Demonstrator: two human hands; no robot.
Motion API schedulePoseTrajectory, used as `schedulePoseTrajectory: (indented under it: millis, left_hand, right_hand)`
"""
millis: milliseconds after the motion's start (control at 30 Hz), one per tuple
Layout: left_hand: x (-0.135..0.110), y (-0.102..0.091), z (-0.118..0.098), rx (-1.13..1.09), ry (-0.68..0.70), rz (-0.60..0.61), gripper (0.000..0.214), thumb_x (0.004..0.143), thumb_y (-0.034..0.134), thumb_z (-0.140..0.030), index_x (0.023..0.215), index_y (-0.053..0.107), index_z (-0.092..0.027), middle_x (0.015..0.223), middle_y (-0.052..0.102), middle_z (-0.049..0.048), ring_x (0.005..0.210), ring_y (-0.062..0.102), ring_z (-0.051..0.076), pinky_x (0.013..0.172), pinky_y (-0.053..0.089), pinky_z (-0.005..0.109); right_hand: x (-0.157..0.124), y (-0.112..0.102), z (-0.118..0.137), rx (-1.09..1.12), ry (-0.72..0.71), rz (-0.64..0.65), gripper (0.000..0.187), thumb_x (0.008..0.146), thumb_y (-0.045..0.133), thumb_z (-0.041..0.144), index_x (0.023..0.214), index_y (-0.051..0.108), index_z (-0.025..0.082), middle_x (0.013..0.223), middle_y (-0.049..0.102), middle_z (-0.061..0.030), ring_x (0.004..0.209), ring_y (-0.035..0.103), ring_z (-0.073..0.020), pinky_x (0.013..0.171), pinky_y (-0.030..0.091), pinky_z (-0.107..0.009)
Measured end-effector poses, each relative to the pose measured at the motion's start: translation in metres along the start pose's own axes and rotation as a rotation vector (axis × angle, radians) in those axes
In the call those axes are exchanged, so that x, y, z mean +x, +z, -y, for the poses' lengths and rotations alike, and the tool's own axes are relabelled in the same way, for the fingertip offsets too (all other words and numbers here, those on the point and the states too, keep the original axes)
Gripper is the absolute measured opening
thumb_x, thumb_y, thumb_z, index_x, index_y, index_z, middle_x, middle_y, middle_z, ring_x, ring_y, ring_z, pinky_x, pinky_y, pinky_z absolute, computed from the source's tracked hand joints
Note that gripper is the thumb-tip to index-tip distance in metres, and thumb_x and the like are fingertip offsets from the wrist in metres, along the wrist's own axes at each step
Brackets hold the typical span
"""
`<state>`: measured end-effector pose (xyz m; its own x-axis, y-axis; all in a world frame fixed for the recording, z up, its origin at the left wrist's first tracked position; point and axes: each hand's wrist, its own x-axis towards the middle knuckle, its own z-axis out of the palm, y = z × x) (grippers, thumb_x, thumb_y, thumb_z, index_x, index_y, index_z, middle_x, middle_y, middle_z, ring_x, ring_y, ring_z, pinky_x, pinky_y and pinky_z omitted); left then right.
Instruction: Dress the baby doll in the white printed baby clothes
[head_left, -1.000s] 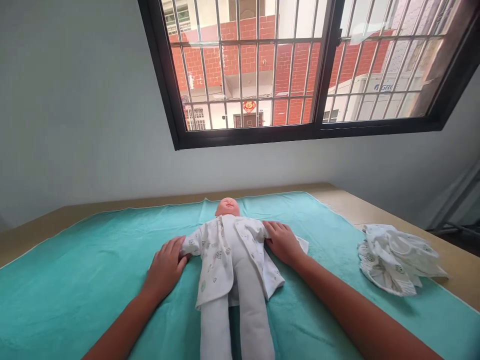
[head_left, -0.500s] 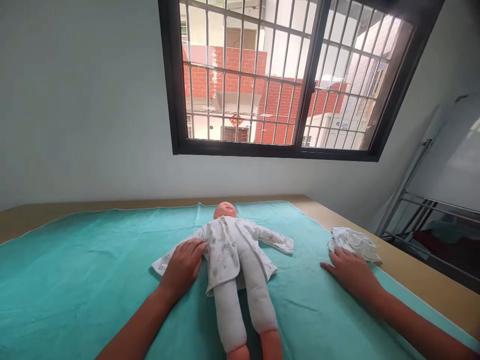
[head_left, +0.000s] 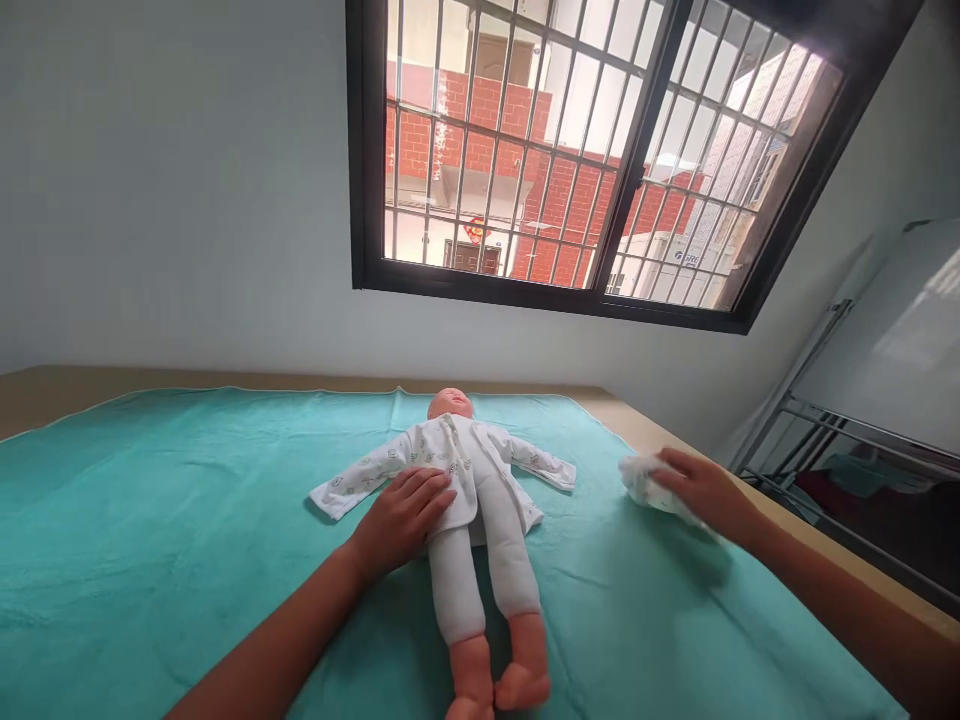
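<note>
A baby doll (head_left: 459, 600) lies on its back with its head toward the window. It wears a white printed baby jacket (head_left: 375, 464), open at the front, with both sleeves spread out. My left hand (head_left: 405, 515) rests flat on the jacket's left front panel, fingers stretched over the doll's belly. Off to the right, my right hand (head_left: 697, 490) grips a crumpled white cloth (head_left: 637, 478), lifted just above the sheet and blurred by motion. How the cloth is folded and what kind it is, I cannot make out.
A turquoise sheet (head_left: 187, 540) covers most of the wooden table (head_left: 622, 415). Behind it stand a wall and a barred window (head_left: 510, 150). On the right, a metal frame with a white panel (head_left: 885, 340) stands close to the table edge.
My right hand has closed on the white cloth and lifted it off the table's right edge, moving it left. My left hand has slid right, from the sleeve onto the doll's belly.
</note>
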<state>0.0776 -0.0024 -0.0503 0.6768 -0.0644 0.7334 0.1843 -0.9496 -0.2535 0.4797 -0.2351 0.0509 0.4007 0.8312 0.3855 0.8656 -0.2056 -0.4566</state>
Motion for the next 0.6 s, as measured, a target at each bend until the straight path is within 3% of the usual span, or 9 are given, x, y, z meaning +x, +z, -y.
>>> schedulePoseTrajectory:
  millis: [67,133,233,333,367,400,467,533,600]
  left_hand:
    - [0.001,0.0,-0.005,-0.053,0.028,-0.017,0.024,0.09,0.053,-0.01,0.11,0.062,-0.018,0.118,0.066,0.0112,0.115,0.057,0.026,0.098,0.047,0.046]
    - [0.005,-0.001,-0.012,-0.142,0.01,-0.019,0.025,0.09,0.052,-0.009,0.111,0.062,-0.019,0.118,0.066,0.0105,0.116,0.057,0.025,0.097,0.047,0.045]
    - [0.03,-0.014,-0.025,-0.372,-0.266,-0.091,0.024,0.093,0.049,-0.015,0.112,0.063,-0.021,0.117,0.066,0.0089,0.114,0.057,0.023,0.099,0.045,0.043]
    - [0.079,-0.042,-0.041,-0.791,-0.733,-0.182,0.028,0.097,0.045,-0.033,0.117,0.061,-0.022,0.119,0.064,0.0087,0.11,0.059,0.022,0.095,0.048,0.039]
    - [0.097,-0.054,-0.046,-0.98,-0.791,-0.177,0.033,0.098,0.041,-0.038,0.122,0.058,-0.022,0.123,0.062,0.0091,0.11,0.059,0.022,0.092,0.049,0.038]
    - [0.113,-0.065,-0.051,-1.154,-0.795,-0.138,0.039,0.099,0.039,-0.043,0.127,0.055,-0.022,0.128,0.059,0.0094,0.113,0.058,0.023,0.091,0.049,0.037]
    - [0.137,-0.086,-0.059,-1.324,-0.757,0.018,0.044,0.093,0.051,-0.046,0.13,0.054,-0.022,0.129,0.059,0.0098,0.113,0.057,0.025,0.089,0.049,0.035]
    - [0.148,-0.098,-0.063,-1.364,-0.789,0.159,0.051,0.083,0.066,-0.045,0.127,0.056,-0.021,0.12,0.063,0.0086,0.106,0.06,0.026,0.082,0.05,0.033]
    - [0.147,-0.102,-0.063,-1.345,-0.878,0.221,0.054,0.077,0.073,-0.044,0.125,0.056,-0.023,0.113,0.065,0.0066,0.102,0.061,0.026,0.078,0.051,0.032]
  right_hand:
    - [0.005,-0.014,0.05,0.387,0.094,0.012,0.027,0.081,0.06,0.046,0.074,0.052,0.021,0.062,0.05,0.0034,0.055,0.048,-0.0127,0.051,0.035,-0.024]
    - [0.006,-0.025,0.093,0.848,0.083,-0.066,0.026,0.075,0.068,0.038,0.074,0.047,0.023,0.058,0.044,0.0061,0.05,0.043,-0.0106,0.046,0.032,-0.022]
    - [0.0,-0.028,0.137,1.296,-0.076,-0.066,0.015,0.073,0.065,0.031,0.077,0.052,0.024,0.065,0.052,0.0046,0.051,0.046,-0.0106,0.048,0.037,-0.022]
    - [-0.007,-0.013,0.159,1.507,-0.116,0.012,0.011,0.071,0.063,0.029,0.081,0.059,0.023,0.071,0.06,0.0014,0.062,0.057,-0.0148,0.06,0.047,-0.027]
    - [-0.008,-0.005,0.163,1.563,-0.098,0.044,0.013,0.071,0.063,0.028,0.083,0.061,0.023,0.073,0.062,0.0004,0.067,0.06,-0.017,0.065,0.049,-0.029]
    - [-0.009,0.003,0.166,1.617,-0.073,0.078,0.016,0.071,0.062,0.029,0.086,0.063,0.023,0.076,0.064,-0.0007,0.072,0.062,-0.0193,0.069,0.05,-0.032]
    - [-0.009,0.02,0.172,1.709,-0.014,0.155,0.025,0.071,0.061,0.03,0.094,0.066,0.022,0.08,0.067,-0.0027,0.079,0.065,-0.0229,0.076,0.051,-0.036]
    - [-0.008,0.036,0.177,1.748,0.035,0.267,0.032,0.073,0.059,0.032,0.101,0.067,0.02,0.086,0.07,-0.0042,0.084,0.065,-0.0242,0.081,0.051,-0.038]
    - [-0.007,0.053,0.18,1.743,0.048,0.389,0.033,0.078,0.058,0.034,0.107,0.066,0.02,0.089,0.07,-0.0045,0.084,0.065,-0.0229,0.082,0.051,-0.037]
